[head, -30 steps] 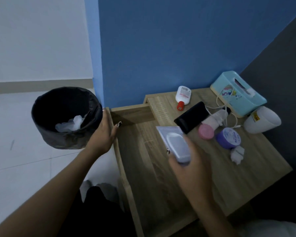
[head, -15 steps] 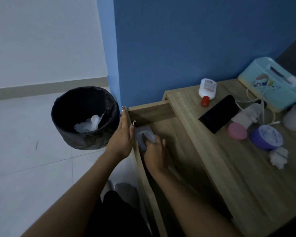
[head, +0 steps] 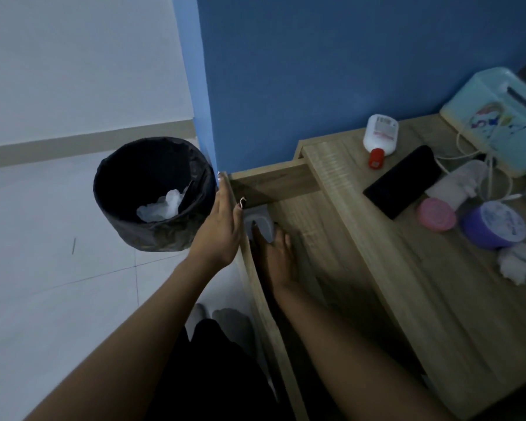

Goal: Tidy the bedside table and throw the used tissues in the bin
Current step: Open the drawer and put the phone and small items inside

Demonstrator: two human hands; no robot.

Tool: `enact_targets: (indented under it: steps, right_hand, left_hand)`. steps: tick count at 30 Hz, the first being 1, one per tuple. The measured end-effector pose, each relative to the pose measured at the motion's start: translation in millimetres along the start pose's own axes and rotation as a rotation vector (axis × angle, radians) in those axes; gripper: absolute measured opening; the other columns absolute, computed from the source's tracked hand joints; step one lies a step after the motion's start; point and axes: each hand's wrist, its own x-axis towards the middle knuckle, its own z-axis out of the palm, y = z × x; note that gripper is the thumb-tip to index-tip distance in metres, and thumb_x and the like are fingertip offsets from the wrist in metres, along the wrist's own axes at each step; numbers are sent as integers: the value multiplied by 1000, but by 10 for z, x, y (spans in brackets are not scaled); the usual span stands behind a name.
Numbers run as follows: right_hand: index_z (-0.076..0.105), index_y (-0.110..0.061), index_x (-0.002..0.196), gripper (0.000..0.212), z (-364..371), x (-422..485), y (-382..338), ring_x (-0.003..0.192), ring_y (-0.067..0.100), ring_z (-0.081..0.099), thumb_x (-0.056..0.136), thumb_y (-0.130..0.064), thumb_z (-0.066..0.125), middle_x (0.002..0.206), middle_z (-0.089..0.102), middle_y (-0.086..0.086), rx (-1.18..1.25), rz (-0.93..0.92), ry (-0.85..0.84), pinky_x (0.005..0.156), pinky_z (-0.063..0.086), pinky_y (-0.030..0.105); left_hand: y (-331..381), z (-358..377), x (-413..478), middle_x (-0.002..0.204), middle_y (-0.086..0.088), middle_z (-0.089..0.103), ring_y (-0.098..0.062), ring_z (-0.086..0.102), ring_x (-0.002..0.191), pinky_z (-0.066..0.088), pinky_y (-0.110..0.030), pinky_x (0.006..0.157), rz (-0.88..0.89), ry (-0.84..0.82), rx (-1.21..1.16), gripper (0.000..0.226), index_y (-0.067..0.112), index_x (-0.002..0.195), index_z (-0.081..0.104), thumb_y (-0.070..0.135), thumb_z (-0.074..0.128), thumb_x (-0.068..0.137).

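The wooden bedside table (head: pixel 438 305) has its drawer (head: pixel 304 226) pulled out. My left hand (head: pixel 220 229) lies flat against the outside of the drawer's front, thumb on its top edge. My right hand (head: pixel 275 256) is inside the drawer, its straight fingers resting on a pale wipes pack (head: pixel 263 221) in the far left corner. One crumpled used tissue (head: pixel 515 264) lies on the tabletop at the right. The black bin (head: pixel 128 232) stands on the floor left of the drawer, with white tissues (head: pixel 161 205) inside it.
On the tabletop are a white bottle with a red cap (head: pixel 380 136), a black phone (head: pixel 404 180), a teal tissue box (head: pixel 492 123), a white charger with cable (head: pixel 456 185), a pink jar (head: pixel 435 214) and a purple jar (head: pixel 495 224). A blue wall stands behind.
My right hand carried the wipes pack from above the tabletop down into the drawer's far left corner, and its fingers have now straightened on it. My left hand stayed on the drawer front.
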Motion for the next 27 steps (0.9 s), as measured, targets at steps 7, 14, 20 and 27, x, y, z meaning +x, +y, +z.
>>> enact_targets:
  steps: [7,14,20,27]
  right_hand:
    - [29,-25,147,58,-1044,-278,-209,131,21,42,94,-44,44,145,44,6,149,-152,321,102,42,38]
    - [59,-14,118,42,-2094,-214,363,99,32,54,84,-36,52,114,62,13,107,7,766,84,43,40]
    - [41,-15,136,68,-2425,-50,723,121,33,44,82,-49,62,136,46,16,91,480,654,89,44,43]
    - [22,-19,146,94,-2362,31,712,125,39,37,73,-64,61,138,38,23,73,572,501,93,39,48]
  left_hand:
    - [-19,-11,1,160,3,-9,-8,6,145,14,-20,110,-2,7,14,63,21,148,-16,38,21,100]
    - [15,17,18,160,-1,-5,-13,7,146,13,-22,111,-16,0,12,64,19,149,-14,36,23,100]
    - [39,16,14,161,-4,-2,-16,8,147,12,-23,112,-35,-4,8,63,19,149,-14,36,23,100]
    - [40,14,18,161,-7,2,-21,14,147,17,-24,110,-40,-10,16,63,20,149,-15,35,23,100]
